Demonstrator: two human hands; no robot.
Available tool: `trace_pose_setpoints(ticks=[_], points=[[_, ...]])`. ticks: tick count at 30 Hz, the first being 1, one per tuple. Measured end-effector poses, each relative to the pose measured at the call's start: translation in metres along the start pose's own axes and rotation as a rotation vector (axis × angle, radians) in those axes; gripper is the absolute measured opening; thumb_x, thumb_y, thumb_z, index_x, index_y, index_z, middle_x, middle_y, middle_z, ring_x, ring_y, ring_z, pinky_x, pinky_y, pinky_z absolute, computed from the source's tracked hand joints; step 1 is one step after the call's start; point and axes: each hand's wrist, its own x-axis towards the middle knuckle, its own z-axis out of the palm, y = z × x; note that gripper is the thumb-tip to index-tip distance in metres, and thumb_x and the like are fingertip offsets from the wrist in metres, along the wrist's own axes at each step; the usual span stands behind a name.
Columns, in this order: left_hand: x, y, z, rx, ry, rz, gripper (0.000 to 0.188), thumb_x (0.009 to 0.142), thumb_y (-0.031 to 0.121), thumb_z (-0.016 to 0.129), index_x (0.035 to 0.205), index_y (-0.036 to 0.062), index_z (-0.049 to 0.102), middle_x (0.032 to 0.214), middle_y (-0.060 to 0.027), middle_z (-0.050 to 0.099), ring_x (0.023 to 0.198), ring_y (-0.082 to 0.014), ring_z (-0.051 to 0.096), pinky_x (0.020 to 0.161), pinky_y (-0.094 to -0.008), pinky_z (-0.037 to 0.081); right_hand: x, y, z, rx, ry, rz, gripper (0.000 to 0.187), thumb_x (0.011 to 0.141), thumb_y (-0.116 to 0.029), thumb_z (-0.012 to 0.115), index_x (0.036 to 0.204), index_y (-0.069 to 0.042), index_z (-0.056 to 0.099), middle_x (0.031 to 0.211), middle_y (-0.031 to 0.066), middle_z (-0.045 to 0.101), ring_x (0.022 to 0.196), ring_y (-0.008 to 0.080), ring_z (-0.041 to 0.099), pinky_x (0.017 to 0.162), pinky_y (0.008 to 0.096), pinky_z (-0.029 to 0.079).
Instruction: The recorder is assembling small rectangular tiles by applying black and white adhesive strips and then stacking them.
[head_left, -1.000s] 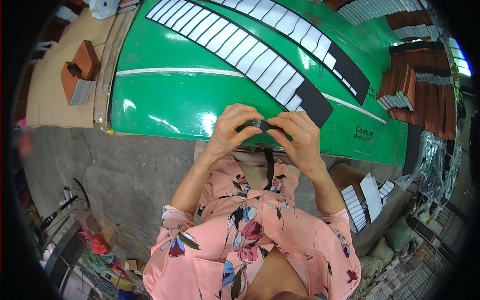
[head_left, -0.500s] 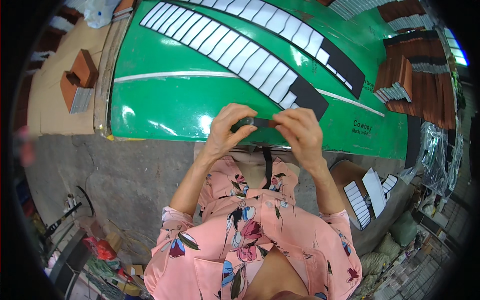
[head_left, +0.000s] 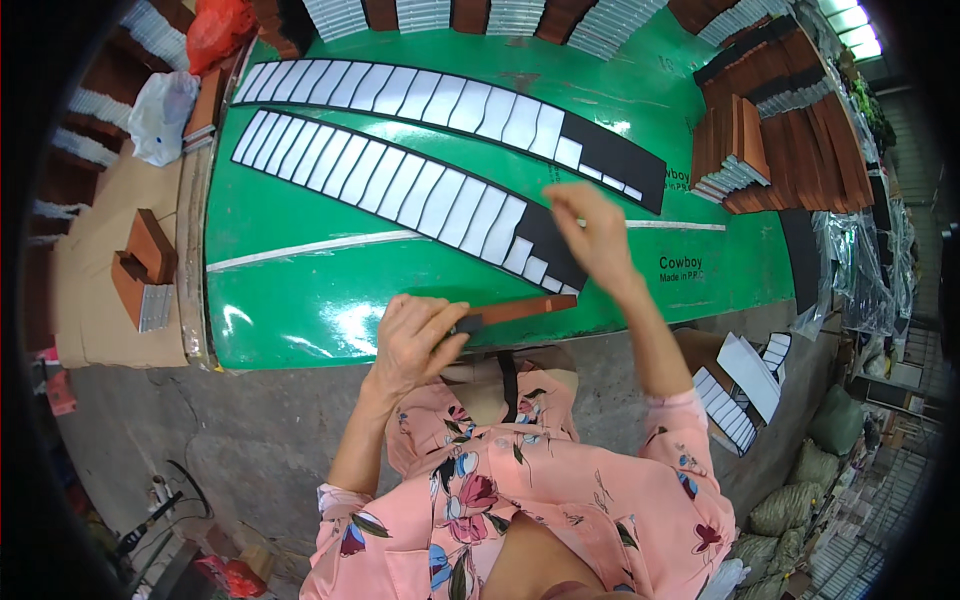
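Observation:
Near the table's front edge, my left hand (head_left: 410, 338) is closed around the dark end of a narrow brown strip (head_left: 525, 309). The strip points right, its far end close to the black tip of the nearer curved panel (head_left: 400, 185). That panel carries a row of white pieces on black backing. Raised above and to the right of the strip, my right hand (head_left: 597, 238) has its fingers curled together. Whatever they may pinch is hidden. A second curved panel (head_left: 440, 100) with white pieces lies farther back, its right end bare black.
Brown stacks (head_left: 790, 140) stand at the table's right, others along the far edge. Clear plastic (head_left: 835, 270) hangs at the right corner. A brown folded piece (head_left: 145, 265) and a white bag (head_left: 163, 115) sit left on cardboard. More white pieces (head_left: 750, 380) lie lower right.
My right hand has moved away from my left, up over the table. The brown strip now shows stretching out from my left hand. The view has shifted, revealing more of the table's far side.

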Motion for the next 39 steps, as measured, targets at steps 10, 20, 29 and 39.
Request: trace_pose_setpoints(ticks=[10, 20, 29, 39], points=[[0.011, 0.001, -0.001, 0.042, -0.096, 0.031, 0.031, 0.065, 0.014, 0.073, 0.092, 0.0037, 0.062, 0.084, -0.0073, 0.06, 0.075, -0.0229, 0.057, 0.067, -0.0347, 0.039, 0.078, 0.124, 0.01, -0.695, -0.148, -0.105, 0.006, 0.073, -0.001, 0.056, 0.078, 0.001, 0.059, 0.079, 0.0165, 0.059, 0.077, 0.0326, 0.062, 0.065, 0.0389, 0.053], [0.005, -0.003, 0.002, -0.047, -0.074, -0.022, 0.034, 0.063, 0.011, 0.075, 0.094, 0.0033, 0.062, 0.086, -0.0086, 0.061, 0.074, -0.0249, 0.057, 0.066, -0.0349, 0.043, 0.08, 0.141, 0.013, -0.673, -0.143, -0.19, 0.011, 0.073, -0.003, 0.055, 0.081, -0.001, 0.062, 0.078, 0.0173, 0.061, 0.073, 0.0326, 0.063, 0.068, 0.039, 0.053], [0.008, -0.009, -0.008, -0.028, -0.067, -0.103, 0.031, 0.068, 0.013, 0.074, 0.095, 0.0024, 0.063, 0.087, -0.0105, 0.062, 0.078, -0.0275, 0.059, 0.069, -0.0363, 0.044, 0.046, 0.093, -0.024, 0.679, 0.016, 0.631, 0.023, 0.09, -0.009, 0.039, 0.103, 0.002, 0.054, 0.092, 0.01, 0.064, 0.076, 0.0143, 0.063, 0.071, 0.028, 0.053], [0.011, -0.007, -0.022, 0.105, 0.072, -0.183, 0.036, 0.071, 0.012, 0.073, 0.103, 0.0017, 0.062, 0.098, -0.0126, 0.061, 0.091, -0.0276, 0.058, 0.077, -0.036, 0.044, -0.065, -0.009, -0.021, 0.845, -0.177, 0.735, 0.023, 0.095, -0.017, 0.048, 0.11, -0.001, 0.056, 0.083, 0.0043, 0.058, 0.072, 0.0104, 0.06, 0.068, 0.0267, 0.053]])
